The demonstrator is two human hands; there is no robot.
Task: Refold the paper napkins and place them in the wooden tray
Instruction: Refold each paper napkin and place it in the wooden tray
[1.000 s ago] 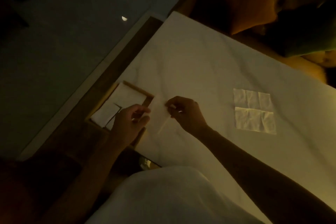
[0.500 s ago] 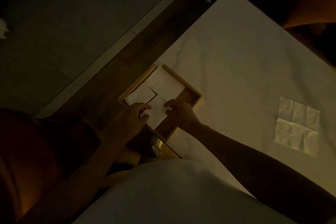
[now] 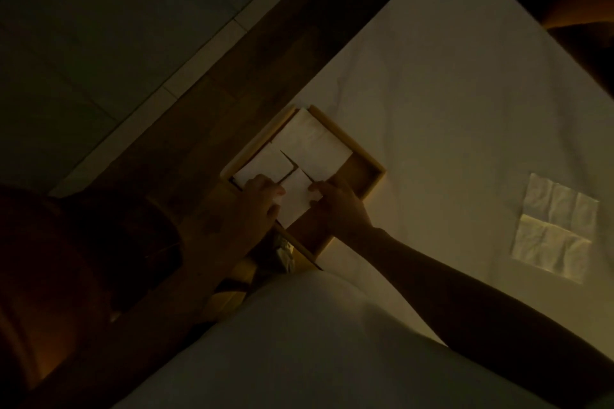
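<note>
Left hand (image 3: 262,201), right hand (image 3: 339,206) pinch third folded white paper napkin (image 3: 294,199) inside shallow rectangular wooden tray (image 3: 363,173); creased unfolded white napkin (image 3: 555,229) on cream cloth (image 3: 432,109) left to refold.

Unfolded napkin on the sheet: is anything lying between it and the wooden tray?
Nothing visible. Only bare white sheet lies between the unfolded napkin and the wooden tray. The left hand and right hand hold a folded napkin inside the tray.

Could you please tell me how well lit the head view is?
Head view: very dim, warm yellowish light; left part nearly black; the wooden tray, the nearest folded napkin in it and the unfolded napkin on the white sheet are legible but soft.
</note>
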